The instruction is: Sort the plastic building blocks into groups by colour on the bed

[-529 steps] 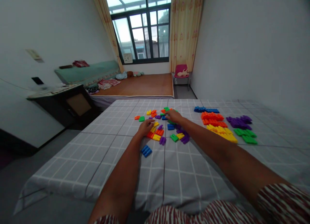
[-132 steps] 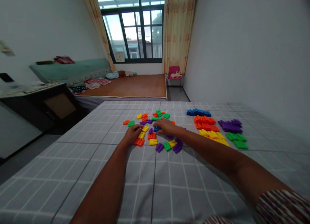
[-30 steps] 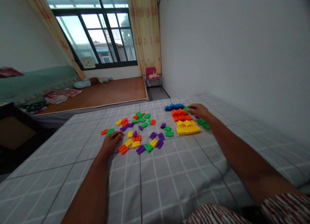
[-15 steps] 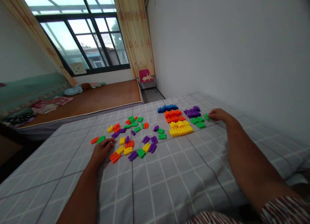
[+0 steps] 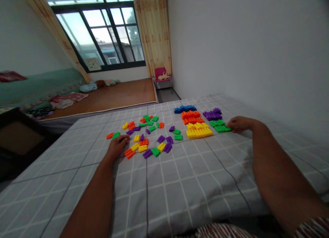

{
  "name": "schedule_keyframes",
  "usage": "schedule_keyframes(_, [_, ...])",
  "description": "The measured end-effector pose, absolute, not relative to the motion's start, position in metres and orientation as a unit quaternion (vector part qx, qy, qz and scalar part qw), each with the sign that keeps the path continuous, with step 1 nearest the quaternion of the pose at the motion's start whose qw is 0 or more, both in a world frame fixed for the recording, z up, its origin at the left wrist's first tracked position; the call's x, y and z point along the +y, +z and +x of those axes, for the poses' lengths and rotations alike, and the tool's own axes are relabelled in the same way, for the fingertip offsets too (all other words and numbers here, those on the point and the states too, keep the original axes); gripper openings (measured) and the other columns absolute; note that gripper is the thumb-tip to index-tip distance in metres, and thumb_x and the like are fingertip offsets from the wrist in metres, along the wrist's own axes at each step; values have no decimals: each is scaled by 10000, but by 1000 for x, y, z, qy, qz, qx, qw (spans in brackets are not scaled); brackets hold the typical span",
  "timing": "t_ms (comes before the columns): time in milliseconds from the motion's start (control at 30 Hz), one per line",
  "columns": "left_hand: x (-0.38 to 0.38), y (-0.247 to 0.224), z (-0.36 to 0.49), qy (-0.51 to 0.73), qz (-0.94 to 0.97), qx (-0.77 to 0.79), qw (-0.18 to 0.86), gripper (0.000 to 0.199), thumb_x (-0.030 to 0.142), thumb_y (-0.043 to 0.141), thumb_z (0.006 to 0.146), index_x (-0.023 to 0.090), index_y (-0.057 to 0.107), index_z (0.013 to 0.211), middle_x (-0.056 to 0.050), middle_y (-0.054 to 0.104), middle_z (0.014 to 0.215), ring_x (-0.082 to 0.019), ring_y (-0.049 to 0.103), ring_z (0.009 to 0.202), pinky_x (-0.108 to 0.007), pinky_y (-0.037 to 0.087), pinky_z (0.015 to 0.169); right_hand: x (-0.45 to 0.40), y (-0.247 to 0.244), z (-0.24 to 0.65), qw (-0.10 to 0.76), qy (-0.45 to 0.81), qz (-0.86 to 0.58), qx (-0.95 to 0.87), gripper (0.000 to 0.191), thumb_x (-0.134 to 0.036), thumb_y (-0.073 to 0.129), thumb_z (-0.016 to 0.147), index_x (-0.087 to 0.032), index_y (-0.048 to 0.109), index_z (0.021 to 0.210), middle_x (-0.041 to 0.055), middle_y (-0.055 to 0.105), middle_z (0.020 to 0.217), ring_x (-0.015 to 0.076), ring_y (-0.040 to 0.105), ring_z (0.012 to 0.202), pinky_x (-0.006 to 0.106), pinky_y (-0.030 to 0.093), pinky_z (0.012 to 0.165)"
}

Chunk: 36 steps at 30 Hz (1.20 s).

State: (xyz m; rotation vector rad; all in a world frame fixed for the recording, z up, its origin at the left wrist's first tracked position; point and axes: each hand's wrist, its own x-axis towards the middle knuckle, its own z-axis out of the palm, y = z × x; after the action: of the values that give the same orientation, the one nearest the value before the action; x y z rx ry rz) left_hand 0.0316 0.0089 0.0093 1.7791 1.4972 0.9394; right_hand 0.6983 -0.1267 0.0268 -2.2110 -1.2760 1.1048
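Note:
My right hand (image 5: 241,124) is closed, its fingertips pinching a green plastic block at the right end of the green block row (image 5: 218,125). Just behind that row lies a group of purple blocks (image 5: 212,114). To its left are rows of yellow blocks (image 5: 199,131), orange blocks (image 5: 191,117) and blue blocks (image 5: 185,109). My left hand (image 5: 117,146) rests on the cloth with fingers loosely stretched out, holding nothing visible. Beside it lie a loose green block (image 5: 116,135), an orange block (image 5: 110,136) and several other mixed-colour blocks (image 5: 142,149).
A grey checked cloth (image 5: 174,183) covers the surface under the blocks. The white wall (image 5: 244,52) runs along the right. Beyond are a brown bed platform (image 5: 123,94), a pink chair (image 5: 161,74) and a window (image 5: 110,35). A dark object (image 5: 23,142) stands at the left.
My right hand has brought the green block against the green row, where it was apart before. The view has shifted, so the scene sits further right; my left hand stays by the loose blocks.

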Motion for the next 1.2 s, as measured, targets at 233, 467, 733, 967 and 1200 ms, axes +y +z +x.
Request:
schedule_keyframes(233, [9, 2, 33, 370, 676, 550, 323, 315, 334, 557, 713, 159, 707, 928, -47, 725, 891, -177, 654, 719, -289, 528, 661, -95, 72, 647, 115, -33, -804, -583, 257, -431, 555, 857, -236, 667, 733, 109, 715, 813, 248, 634, 701, 374, 443, 605])
schedule_keyframes(467, [11, -4, 33, 374, 676, 545, 327, 280, 291, 550, 723, 154, 705, 911, -37, 716, 794, -159, 635, 656, -261, 493, 597, -38, 86, 435, 66, 90, -513, -851, 228, -339, 543, 857, -189, 709, 900, 43, 731, 857, 169, 644, 763, 247, 421, 645])
schedule_keyframes(733, [14, -13, 32, 376, 687, 534, 319, 280, 191, 505, 759, 148, 703, 951, -41, 729, 857, -137, 646, 687, -245, 511, 643, 68, 58, 323, 192, 92, -532, -820, 393, -394, 692, 791, -240, 676, 1153, 69, 729, 1043, 240, 633, 961, 313, 455, 833])
schedule_keyframes(967, [12, -14, 32, 365, 692, 537, 316, 283, 183, 504, 781, 143, 699, 982, -50, 732, 880, -140, 660, 721, -247, 514, 673, 102, 26, 291, 177, 78, -589, -785, 364, -358, 727, 751, -185, 666, 1065, 104, 719, 1022, 231, 637, 893, 291, 465, 761])
schedule_keyframes(1200, [15, -15, 32, 374, 691, 524, 328, 276, 205, 518, 772, 136, 699, 969, -47, 724, 830, -143, 647, 680, -250, 503, 642, 96, 20, 333, 237, 222, -533, -781, 363, -126, 707, 666, -150, 621, 1018, 70, 685, 1016, 172, 622, 858, 258, 489, 719])
